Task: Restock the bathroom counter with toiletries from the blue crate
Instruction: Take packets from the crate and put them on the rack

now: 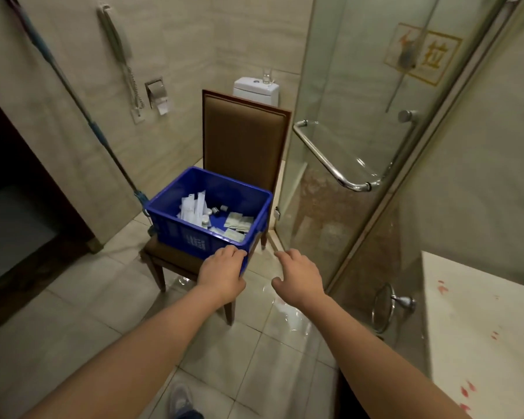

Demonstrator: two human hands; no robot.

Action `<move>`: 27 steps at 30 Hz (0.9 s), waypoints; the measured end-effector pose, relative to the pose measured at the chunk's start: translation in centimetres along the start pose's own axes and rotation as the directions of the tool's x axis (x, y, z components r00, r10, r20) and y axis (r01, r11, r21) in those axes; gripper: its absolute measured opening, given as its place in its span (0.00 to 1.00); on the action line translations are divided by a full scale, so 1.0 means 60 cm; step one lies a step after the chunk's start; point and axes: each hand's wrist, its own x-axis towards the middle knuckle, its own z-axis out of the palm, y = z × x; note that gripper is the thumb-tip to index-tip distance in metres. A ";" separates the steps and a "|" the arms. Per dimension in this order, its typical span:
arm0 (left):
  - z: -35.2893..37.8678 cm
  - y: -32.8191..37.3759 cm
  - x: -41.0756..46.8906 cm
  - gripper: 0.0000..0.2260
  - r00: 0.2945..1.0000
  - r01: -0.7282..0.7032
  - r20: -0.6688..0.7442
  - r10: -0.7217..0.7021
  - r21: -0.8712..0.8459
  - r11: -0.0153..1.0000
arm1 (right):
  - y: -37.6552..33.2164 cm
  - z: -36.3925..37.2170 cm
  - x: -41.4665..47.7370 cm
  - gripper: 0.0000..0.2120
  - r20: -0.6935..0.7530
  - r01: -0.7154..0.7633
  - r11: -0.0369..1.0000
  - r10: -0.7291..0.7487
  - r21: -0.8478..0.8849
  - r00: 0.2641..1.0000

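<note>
Head view: the blue crate [179, 234] of toiletries [194, 207] sits on a chair [242, 137] ahead-left, its long side facing the person. The left hand [221, 269] rests loose-fingered on the crate's near rim. The right hand [300, 276] hovers beside it, spread and empty, with the tabletop [481, 297] to the right.

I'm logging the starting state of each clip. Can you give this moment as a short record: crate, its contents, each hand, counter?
crate: blue, open-topped, on the chair seat
contents: white sachets, small bottles, flat packets
left hand: at the crate's near corner, fingers loosely bent, contact unclear
right hand: in the air to the right of the crate, fingers relaxed, holding nothing
counter: lower right, pale top with red marks
</note>
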 end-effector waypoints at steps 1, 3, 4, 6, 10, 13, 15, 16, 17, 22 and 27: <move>-0.004 -0.016 0.007 0.28 1.000 0.002 -0.003 -0.002 -0.002 1.000 | -0.014 0.002 0.014 0.29 -0.002 0.004 1.000 -0.004 0.000 1.000; -0.013 -0.048 0.024 0.27 1.000 0.004 -0.012 -0.004 0.001 1.000 | -0.043 0.006 0.042 0.29 -0.005 0.005 1.000 -0.005 0.005 1.000; -0.018 -0.066 0.033 0.27 1.000 0.006 -0.017 -0.006 0.005 1.000 | -0.058 0.009 0.058 0.29 -0.006 0.006 1.000 -0.006 0.008 1.000; -0.029 -0.103 0.051 0.26 1.000 0.011 -0.021 -0.010 0.013 1.000 | -0.089 0.015 0.090 0.28 -0.002 0.007 1.000 -0.007 0.009 1.000; -0.053 -0.184 0.088 0.27 1.000 0.008 -0.019 -0.008 0.022 1.000 | -0.152 0.026 0.156 0.30 -0.011 -0.003 1.000 0.003 -0.002 1.000; -0.069 -0.245 0.108 0.28 1.000 0.007 -0.029 -0.007 0.014 1.000 | -0.198 0.037 0.198 0.30 -0.025 -0.008 1.000 0.009 0.008 1.000; -0.080 -0.283 0.117 0.28 0.999 0.008 -0.035 -0.008 0.013 1.000 | -0.230 0.048 0.221 0.30 -0.032 -0.020 1.000 0.021 0.021 0.999; -0.085 -0.301 0.121 0.28 0.999 0.010 -0.036 -0.009 0.015 1.000 | -0.245 0.054 0.231 0.30 -0.037 -0.023 0.999 0.024 0.025 0.999; -0.089 -0.317 0.124 0.28 0.999 0.011 -0.035 -0.011 0.018 1.000 | -0.258 0.060 0.241 0.30 -0.039 -0.022 0.999 0.023 0.026 0.999; -0.101 -0.379 0.139 0.27 0.999 0.037 -0.026 -0.037 0.017 0.999 | -0.303 0.074 0.279 0.31 -0.027 -0.015 1.000 0.016 0.027 1.000; -0.098 -0.403 0.163 0.27 0.999 0.042 -0.023 -0.043 -0.010 0.999 | -0.312 0.076 0.322 0.31 -0.004 -0.034 0.999 0.034 0.031 0.999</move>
